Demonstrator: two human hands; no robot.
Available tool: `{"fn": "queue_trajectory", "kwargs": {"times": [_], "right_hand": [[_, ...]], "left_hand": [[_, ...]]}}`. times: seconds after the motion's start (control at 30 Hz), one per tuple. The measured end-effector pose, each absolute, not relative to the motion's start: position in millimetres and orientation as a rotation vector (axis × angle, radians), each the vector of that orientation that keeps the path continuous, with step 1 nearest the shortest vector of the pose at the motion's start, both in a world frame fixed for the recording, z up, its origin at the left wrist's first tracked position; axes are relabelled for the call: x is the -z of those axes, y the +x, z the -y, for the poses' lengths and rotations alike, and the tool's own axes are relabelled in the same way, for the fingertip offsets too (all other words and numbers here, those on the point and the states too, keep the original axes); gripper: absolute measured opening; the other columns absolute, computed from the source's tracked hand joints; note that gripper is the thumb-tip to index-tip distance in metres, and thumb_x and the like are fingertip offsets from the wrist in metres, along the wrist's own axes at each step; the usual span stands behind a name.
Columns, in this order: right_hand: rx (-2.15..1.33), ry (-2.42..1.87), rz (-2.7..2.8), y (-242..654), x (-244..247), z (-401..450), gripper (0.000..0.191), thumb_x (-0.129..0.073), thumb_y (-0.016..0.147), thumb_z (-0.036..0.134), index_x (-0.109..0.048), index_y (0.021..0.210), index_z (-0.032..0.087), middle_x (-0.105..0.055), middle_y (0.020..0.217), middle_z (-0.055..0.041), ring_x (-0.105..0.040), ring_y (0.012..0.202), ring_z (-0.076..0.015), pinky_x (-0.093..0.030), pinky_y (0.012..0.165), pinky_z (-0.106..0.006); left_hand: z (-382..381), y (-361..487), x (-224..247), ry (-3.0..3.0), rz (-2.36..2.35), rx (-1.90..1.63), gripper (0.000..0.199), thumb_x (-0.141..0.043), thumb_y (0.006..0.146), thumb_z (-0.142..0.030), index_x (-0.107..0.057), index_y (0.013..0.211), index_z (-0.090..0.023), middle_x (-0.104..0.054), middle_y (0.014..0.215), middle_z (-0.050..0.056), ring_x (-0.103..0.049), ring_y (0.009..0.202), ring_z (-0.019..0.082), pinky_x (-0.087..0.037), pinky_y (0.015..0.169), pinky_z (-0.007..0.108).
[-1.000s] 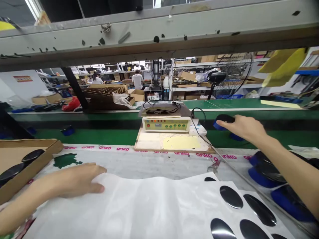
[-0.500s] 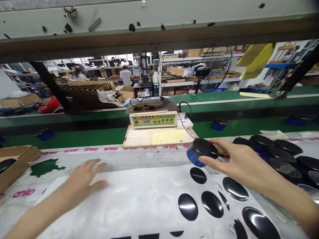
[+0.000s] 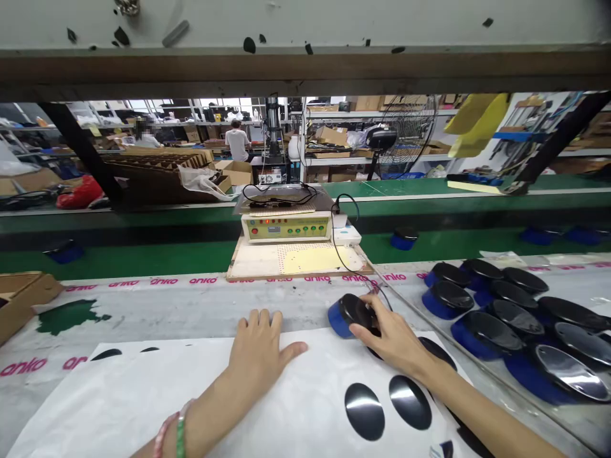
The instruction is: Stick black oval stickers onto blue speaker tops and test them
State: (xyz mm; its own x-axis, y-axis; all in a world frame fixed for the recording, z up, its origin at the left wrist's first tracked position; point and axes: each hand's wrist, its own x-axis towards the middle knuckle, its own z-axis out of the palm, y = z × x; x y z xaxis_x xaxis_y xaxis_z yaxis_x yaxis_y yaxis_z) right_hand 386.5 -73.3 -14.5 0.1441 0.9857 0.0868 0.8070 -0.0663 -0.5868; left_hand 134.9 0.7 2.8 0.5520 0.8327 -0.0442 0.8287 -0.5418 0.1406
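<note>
My right hand (image 3: 389, 334) grips a round part (image 3: 341, 317) with a black glossy top and blue side, just above the back edge of a white sheet (image 3: 296, 394). To its left, my left hand (image 3: 260, 346) lies on the sheet, fingers spread and holding nothing. Black glossy ovals (image 3: 365, 411) show on the sheet's right side, some partly hidden by my right arm. More black-and-blue parts (image 3: 487, 334) are grouped on the bench at the right.
A control box (image 3: 286, 228) with a cable stands on a board (image 3: 252, 259) at the back. Behind the bench, a green conveyor (image 3: 210, 257) carries scattered blue parts. A cardboard box (image 3: 28, 302) sits at the left. Two people are in the far background.
My left hand has moved right and come down on the sheet. My right hand has moved left and lower with the round part. The view has shifted, showing more parts at the right.
</note>
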Motion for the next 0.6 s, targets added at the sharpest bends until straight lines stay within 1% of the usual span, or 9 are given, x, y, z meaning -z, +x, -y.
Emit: {"fn": "queue_trajectory", "kwargs": {"times": [0.07,0.13,0.2,0.27,0.3,0.37,0.43,0.53,0.6], "right_hand": [[-0.442,-1.937,1.681,381,6,79,0.048,-0.053,0.082,0.051,-0.045,0.116,0.018,-0.067,0.096,-0.011,-0.066,0.081,-0.028,-0.048,0.072,-0.041],[-0.439,-1.914,1.672,370,-10,82,0.049,-0.059,0.079,0.049,-0.046,0.116,0.02,-0.066,0.101,-0.0101,-0.065,0.089,-0.028,-0.048,0.077,-0.04],[-0.525,-1.797,1.68,356,-30,84,0.051,-0.064,0.077,0.049,-0.048,0.117,0.022,-0.066,0.103,-0.0076,-0.064,0.092,-0.0256,-0.049,0.079,-0.037],[-0.636,-1.622,1.683,342,-51,86,0.052,-0.066,0.076,0.051,-0.05,0.117,0.023,-0.066,0.103,-0.0053,-0.064,0.091,-0.0229,-0.05,0.077,-0.033],[-0.656,-1.55,1.678,337,-60,87,0.049,-0.063,0.079,0.052,-0.051,0.117,0.023,-0.066,0.103,-0.0051,-0.063,0.091,-0.0223,-0.05,0.076,-0.032],[-0.571,-1.5,1.651,329,-73,91,0.04,-0.05,0.089,0.052,-0.054,0.116,0.023,-0.064,0.105,-0.006,-0.061,0.096,-0.0221,-0.049,0.079,-0.032],[-0.462,-1.536,1.636,324,-79,96,0.032,-0.034,0.097,0.046,-0.055,0.11,0.024,-0.062,0.106,-0.0059,-0.059,0.1,-0.0206,-0.048,0.081,-0.031],[-0.473,-1.589,1.753,317,-80,103,0.028,-0.029,0.1,0.039,-0.053,0.094,0.026,-0.061,0.092,-0.0019,-0.059,0.086,-0.0167,-0.046,0.073,-0.028],[-0.512,-1.622,1.87,312,-81,105,0.032,-0.027,0.101,0.038,-0.049,0.082,0.025,-0.058,0.079,0.0007,-0.057,0.073,-0.0152,-0.044,0.067,-0.027]], "left_hand": [[0,134,-13,2.612,-1.367,-0.031,0.057,-0.048,0.086,-0.056,-0.06,0.112,-0.007,-0.06,0.106,0.024,-0.054,0.103,0.042,-0.041,0.086,0.058],[-1,136,-25,2.557,-1.184,-0.096,0.061,-0.052,0.084,-0.058,-0.05,0.128,-0.015,-0.054,0.124,0.02,-0.05,0.115,0.037,-0.042,0.092,0.052],[-1,140,-36,2.371,-0.862,-0.259,0.081,-0.064,0.076,-0.058,-0.029,0.143,-0.028,-0.038,0.144,0.013,-0.04,0.13,0.033,-0.04,0.101,0.046],[1,146,-42,2.005,-0.557,-0.441,0.098,-0.076,0.068,-0.052,-0.019,0.146,-0.034,-0.037,0.145,0.011,-0.04,0.131,0.032,-0.038,0.104,0.044],[2,149,-44,1.802,-0.461,-0.526,0.096,-0.078,0.067,-0.049,-0.022,0.144,-0.034,-0.044,0.14,0.01,-0.045,0.126,0.031,-0.038,0.103,0.044],[3,152,-45,1.45,-0.387,-0.65,0.081,-0.074,0.072,-0.05,-0.032,0.139,-0.033,-0.056,0.126,0.008,-0.057,0.112,0.027,-0.043,0.097,0.04],[2,151,-44,1.196,-0.38,-0.71,0.07,-0.069,0.076,-0.052,-0.038,0.136,-0.032,-0.059,0.12,0.007,-0.061,0.102,0.023,-0.047,0.09,0.036],[-1,146,-42,1.022,-0.351,-0.686,0.06,-0.066,0.079,-0.052,-0.046,0.131,-0.03,-0.062,0.115,0.007,-0.064,0.093,0.019,-0.049,0.081,0.03],[-2,143,-41,1.014,-0.332,-0.67,0.059,-0.065,0.079,-0.054,-0.049,0.129,-0.029,-0.062,0.115,0.007,-0.063,0.094,0.019,-0.048,0.082,0.03]]}}
